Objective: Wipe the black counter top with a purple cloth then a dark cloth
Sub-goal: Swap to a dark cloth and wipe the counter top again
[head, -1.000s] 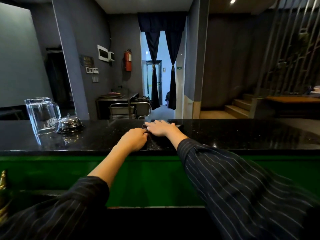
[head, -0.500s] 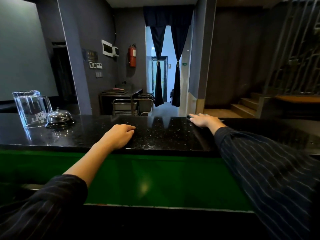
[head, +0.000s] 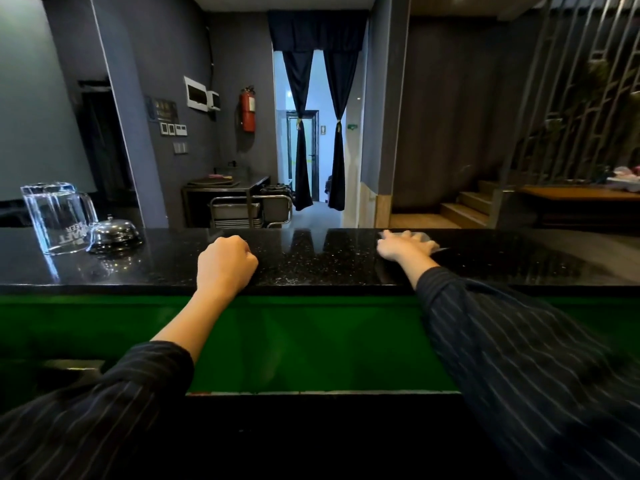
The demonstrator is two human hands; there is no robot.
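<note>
The black speckled counter top [head: 311, 268] runs across the view above a green front panel. My right hand [head: 403, 244] lies flat near the counter's far edge, right of centre, pressing on a dark cloth [head: 439, 250]. Only a thin edge of the cloth shows beside the fingers; the rest is hidden under the palm and blends with the stone. My left hand [head: 225, 265] rests on the near edge of the counter as a closed fist, and nothing shows in it. No purple cloth is in view.
An upturned clear glass pitcher [head: 55, 220] and a chrome service bell [head: 112, 233] stand at the counter's left end. Beyond the counter are a metal trolley [head: 249, 209], a curtained doorway and stairs at the right.
My right hand has slid right along the counter with the dark cloth, away from my left hand. My left hand has stayed near the middle and curled into a fist.
</note>
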